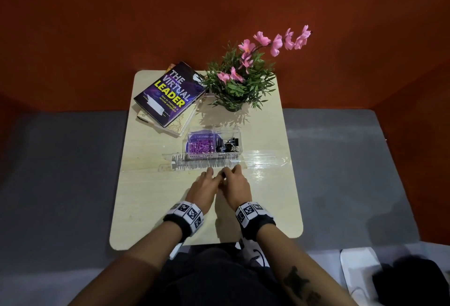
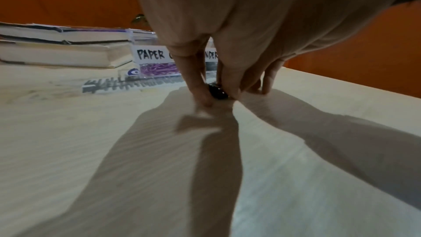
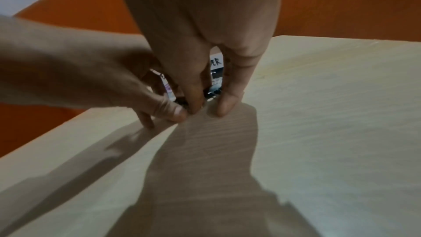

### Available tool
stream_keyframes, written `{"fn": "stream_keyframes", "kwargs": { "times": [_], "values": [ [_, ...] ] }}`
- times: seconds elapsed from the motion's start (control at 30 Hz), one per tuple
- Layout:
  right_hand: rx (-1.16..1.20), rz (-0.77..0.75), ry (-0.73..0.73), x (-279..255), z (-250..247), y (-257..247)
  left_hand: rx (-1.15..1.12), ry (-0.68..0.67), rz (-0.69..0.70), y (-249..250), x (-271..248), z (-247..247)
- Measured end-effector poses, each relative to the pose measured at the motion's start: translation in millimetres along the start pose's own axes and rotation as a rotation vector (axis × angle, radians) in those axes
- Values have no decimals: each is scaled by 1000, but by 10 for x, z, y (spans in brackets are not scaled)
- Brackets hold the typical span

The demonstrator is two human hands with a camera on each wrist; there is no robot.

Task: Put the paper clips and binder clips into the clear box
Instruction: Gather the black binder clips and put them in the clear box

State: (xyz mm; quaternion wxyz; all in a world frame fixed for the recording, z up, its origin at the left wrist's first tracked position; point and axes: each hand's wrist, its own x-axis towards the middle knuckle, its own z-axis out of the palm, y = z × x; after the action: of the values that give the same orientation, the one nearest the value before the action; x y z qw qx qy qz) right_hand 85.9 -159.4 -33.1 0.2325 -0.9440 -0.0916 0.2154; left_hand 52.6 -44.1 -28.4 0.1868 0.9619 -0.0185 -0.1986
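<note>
The clear box [image 1: 239, 141] stands mid-table, with purple paper clips [image 1: 201, 147] in its left half and black binder clips [image 1: 227, 145] in its right. Its label [image 2: 150, 54] reads "PAPER". Just in front of the box my two hands meet on the tabletop. In the left wrist view my left hand [image 2: 218, 99] pinches a small black binder clip [image 2: 217, 92] between two digits. My right hand [image 3: 209, 109] has its fingertips down on the table, with a black, silver-handled binder clip [image 3: 212, 93] between them. The hands hide the clips in the head view.
A transparent ruler [image 1: 194, 162] lies between the box and my hands. A stack of books [image 1: 169, 94] sits at the back left and a potted plant with pink flowers [image 1: 241, 79] at the back right. The light wooden table [image 1: 155, 196] has rounded corners.
</note>
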Motion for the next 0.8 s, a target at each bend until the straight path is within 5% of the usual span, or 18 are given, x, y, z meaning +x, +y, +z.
{"fn": "stream_keyframes", "kwargs": {
  "times": [0.3, 0.57, 0.8],
  "values": [
    [35, -4, 26, -42, -53, 204, -12, 14, -119, 58, 69, -37],
    [379, -41, 297, 131, -606, 68, -98, 18, -153, -126, -4, -58],
    [246, -12, 383, 364, -891, -101, -144, -3, -137, -198, -100, -105]
  ]
}}
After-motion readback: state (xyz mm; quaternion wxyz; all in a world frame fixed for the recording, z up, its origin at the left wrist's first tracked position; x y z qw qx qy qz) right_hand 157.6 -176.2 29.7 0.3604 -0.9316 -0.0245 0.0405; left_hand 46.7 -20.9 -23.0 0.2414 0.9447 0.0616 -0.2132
